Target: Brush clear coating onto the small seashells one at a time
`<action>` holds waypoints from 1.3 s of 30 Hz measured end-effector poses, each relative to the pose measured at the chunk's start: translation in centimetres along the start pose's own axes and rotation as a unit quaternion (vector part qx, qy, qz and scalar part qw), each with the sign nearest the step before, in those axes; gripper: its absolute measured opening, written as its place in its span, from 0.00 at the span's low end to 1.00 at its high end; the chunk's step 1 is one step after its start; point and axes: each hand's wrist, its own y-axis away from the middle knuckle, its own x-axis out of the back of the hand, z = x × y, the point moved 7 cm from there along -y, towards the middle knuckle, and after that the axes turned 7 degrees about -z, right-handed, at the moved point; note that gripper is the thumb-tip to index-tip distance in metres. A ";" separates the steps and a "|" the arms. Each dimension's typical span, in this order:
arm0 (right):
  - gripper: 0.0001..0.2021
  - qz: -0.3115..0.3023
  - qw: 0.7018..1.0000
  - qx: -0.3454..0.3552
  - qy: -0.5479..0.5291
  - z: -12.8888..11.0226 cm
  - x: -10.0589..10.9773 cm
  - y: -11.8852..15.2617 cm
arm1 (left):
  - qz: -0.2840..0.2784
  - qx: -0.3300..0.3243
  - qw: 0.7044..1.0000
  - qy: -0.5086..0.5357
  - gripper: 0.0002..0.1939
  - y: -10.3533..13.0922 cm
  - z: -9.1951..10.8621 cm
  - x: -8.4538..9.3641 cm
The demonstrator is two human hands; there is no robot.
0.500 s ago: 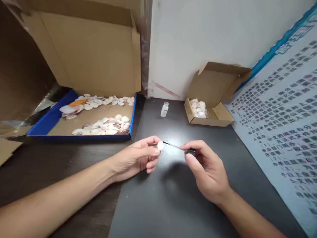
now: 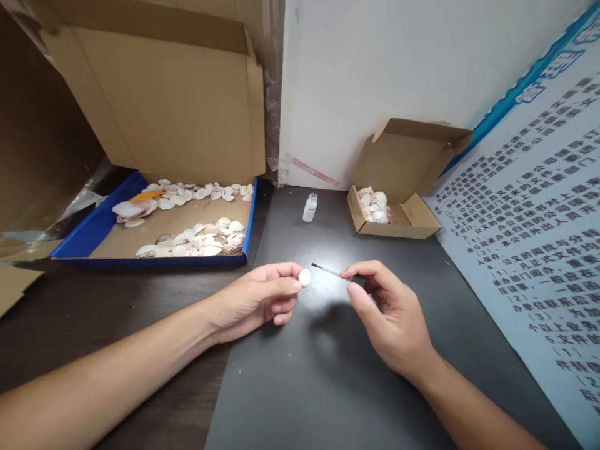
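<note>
Between the thumb and fingertips of my left hand (image 2: 262, 297) is a small white seashell (image 2: 304, 278), held above the dark table. My right hand (image 2: 394, 319) pinches the black cap of a thin applicator brush (image 2: 328, 270). The dark bristle tip of the brush points left at the shell, a small gap away from it. Behind both hands a small clear bottle (image 2: 310, 209) stands upright with its neck uncapped.
At the left, a blue-edged cardboard box (image 2: 89, 232) lies open with many seashells (image 2: 213, 237) inside. A smaller open carton (image 2: 398, 229) with white shells (image 2: 374, 204) sits back right. A printed sheet (image 2: 529, 250) slants along the right side.
The brush tip has drawn slightly up and away from the shell, so the gap between them is wider. The left hand has barely shifted.
</note>
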 end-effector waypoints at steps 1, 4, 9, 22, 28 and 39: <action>0.05 0.002 1.000 0.000 -0.008 0.0 0.0 0.0 | 0.003 -0.001 1.000 0.000 0.04 0.0 0.0 0.0; 0.05 -0.032 0.999 0.014 -0.025 -0.1 -0.5 0.0 | 0.008 -0.007 1.000 0.005 0.04 0.0 0.0 0.1; 0.04 -0.006 1.000 0.001 0.021 0.0 -0.3 -0.2 | 0.005 -0.018 1.000 0.002 0.04 0.0 0.2 0.1; 0.06 -0.036 0.999 0.032 0.013 -0.9 -0.8 0.1 | 0.046 -0.032 0.993 -0.101 0.13 -0.1 0.2 0.5; 0.05 0.000 1.000 0.007 0.026 -0.6 -0.2 0.0 | 0.040 -0.039 0.994 -0.092 0.11 -0.1 0.4 0.4; 0.05 0.003 1.000 0.001 0.010 -0.7 0.0 0.0 | 0.037 -0.036 0.997 -0.056 0.08 0.0 0.5 0.4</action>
